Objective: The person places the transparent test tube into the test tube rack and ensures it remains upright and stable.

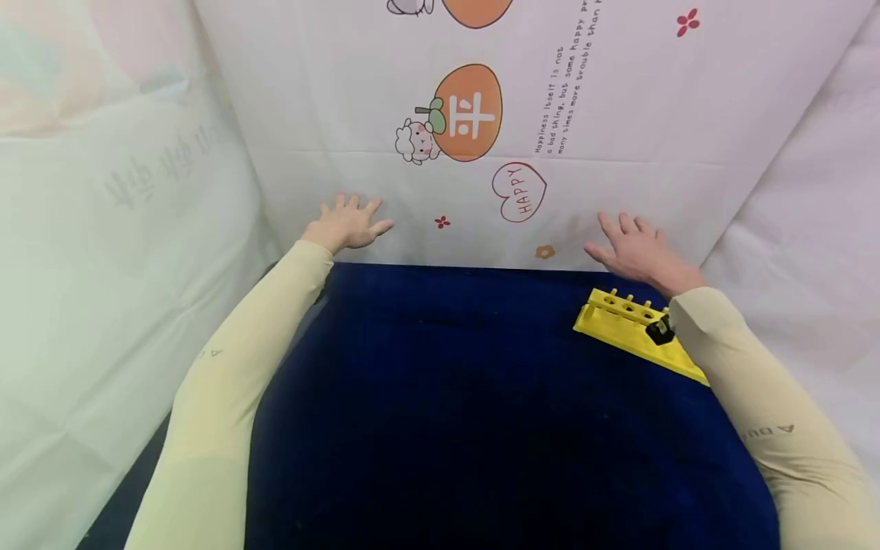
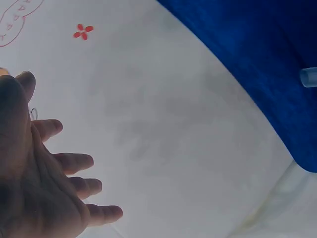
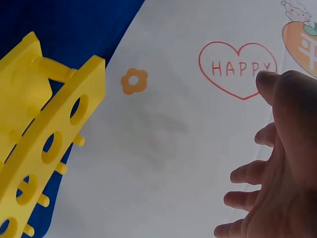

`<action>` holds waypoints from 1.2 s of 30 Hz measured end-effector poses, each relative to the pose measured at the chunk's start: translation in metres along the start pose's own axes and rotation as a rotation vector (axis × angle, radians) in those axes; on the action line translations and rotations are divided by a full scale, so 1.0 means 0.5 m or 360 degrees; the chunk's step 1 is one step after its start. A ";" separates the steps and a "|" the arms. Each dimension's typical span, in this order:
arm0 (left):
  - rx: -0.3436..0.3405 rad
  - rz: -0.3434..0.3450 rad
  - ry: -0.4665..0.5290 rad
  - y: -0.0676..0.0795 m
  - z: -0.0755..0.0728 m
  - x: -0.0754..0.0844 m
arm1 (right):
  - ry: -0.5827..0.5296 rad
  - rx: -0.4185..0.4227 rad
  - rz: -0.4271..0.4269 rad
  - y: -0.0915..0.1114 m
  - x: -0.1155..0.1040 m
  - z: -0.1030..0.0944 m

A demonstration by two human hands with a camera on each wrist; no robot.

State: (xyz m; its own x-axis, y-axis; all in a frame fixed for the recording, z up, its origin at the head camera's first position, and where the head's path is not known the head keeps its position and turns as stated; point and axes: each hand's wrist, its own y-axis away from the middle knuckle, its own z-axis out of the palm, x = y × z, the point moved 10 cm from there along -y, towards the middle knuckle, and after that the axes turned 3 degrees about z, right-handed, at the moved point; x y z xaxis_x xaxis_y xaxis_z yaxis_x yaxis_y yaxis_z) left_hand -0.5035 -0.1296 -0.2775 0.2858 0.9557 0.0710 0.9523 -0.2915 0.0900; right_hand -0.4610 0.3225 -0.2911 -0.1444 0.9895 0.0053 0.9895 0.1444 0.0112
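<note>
My left hand (image 1: pixel 346 225) reaches forward with its fingers spread, in front of the printed white sheet (image 1: pixel 330 114) behind the dark blue surface. In the left wrist view its fingers hold nothing. My right hand (image 1: pixel 639 250) is likewise spread out before the sheet, beyond a yellow rack (image 1: pixel 632 340) with round holes and short pegs. The right sleeve and a black wrist camera (image 1: pixel 660 330) cover part of that rack. Up close in the right wrist view, the rack (image 3: pixel 54 134) stands to the left, apart from the empty fingers.
Dark blue cloth (image 1: pixel 447 420) covers the surface between my arms. White sheets hang at the left (image 1: pixel 124 267) and right (image 1: pixel 804 229). A pale, see-through tube end (image 2: pixel 309 77) pokes in at the right edge of the left wrist view.
</note>
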 end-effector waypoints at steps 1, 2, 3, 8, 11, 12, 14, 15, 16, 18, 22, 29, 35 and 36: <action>0.0003 0.0002 0.0000 0.000 0.000 0.001 | -0.0009 0.0001 0.0001 0.003 0.000 0.002; 0.0005 0.0005 0.0000 -0.001 0.001 0.002 | -0.0020 0.0002 0.0000 0.006 0.000 0.004; 0.0008 0.0010 0.0000 -0.002 0.002 0.004 | -0.0031 0.0003 -0.0001 0.009 0.000 0.006; 0.0041 0.0055 0.0036 -0.007 0.002 0.018 | -0.0071 0.0052 -0.0032 0.028 -0.002 0.006; 0.0088 0.0080 0.0072 -0.011 -0.006 0.027 | -0.0120 0.0095 -0.0067 0.036 -0.001 -0.001; 0.0099 0.0087 0.0078 -0.012 -0.008 0.030 | -0.0154 0.0099 -0.0070 0.039 0.002 -0.002; 0.0116 0.0101 0.0087 -0.013 -0.011 0.037 | -0.0218 0.0097 -0.0069 0.045 0.008 -0.001; 0.0119 0.0103 0.0090 -0.013 -0.012 0.040 | -0.0257 0.0092 -0.0063 0.047 0.012 -0.001; 0.0122 0.0108 0.0087 -0.013 -0.013 0.044 | -0.0298 0.0089 -0.0056 0.050 0.015 0.000; 0.0121 0.0118 0.0085 -0.014 -0.014 0.052 | -0.0354 0.0096 -0.0045 0.057 0.022 0.002; 0.0133 0.0153 0.0101 -0.019 -0.013 0.071 | -0.0412 0.0140 -0.0044 0.073 0.031 0.003; 0.0212 0.0229 0.0195 -0.034 -0.009 0.097 | -0.0425 0.0221 -0.0079 0.098 0.045 0.019; 0.0224 0.0266 0.0287 -0.045 0.002 0.115 | -0.0490 0.0218 -0.0048 0.107 0.059 0.048; 0.0225 0.0279 0.0306 -0.046 0.002 0.120 | -0.0507 0.0219 -0.0041 0.108 0.064 0.051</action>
State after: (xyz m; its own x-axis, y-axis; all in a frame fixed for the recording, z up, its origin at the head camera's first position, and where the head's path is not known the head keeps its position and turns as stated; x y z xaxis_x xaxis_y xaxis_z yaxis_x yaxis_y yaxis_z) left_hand -0.5084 -0.0655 -0.2761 0.4348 0.8617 0.2616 0.8994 -0.4299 -0.0789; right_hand -0.4118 0.3619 -0.3157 -0.1802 0.9349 -0.3059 0.9808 0.1472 -0.1277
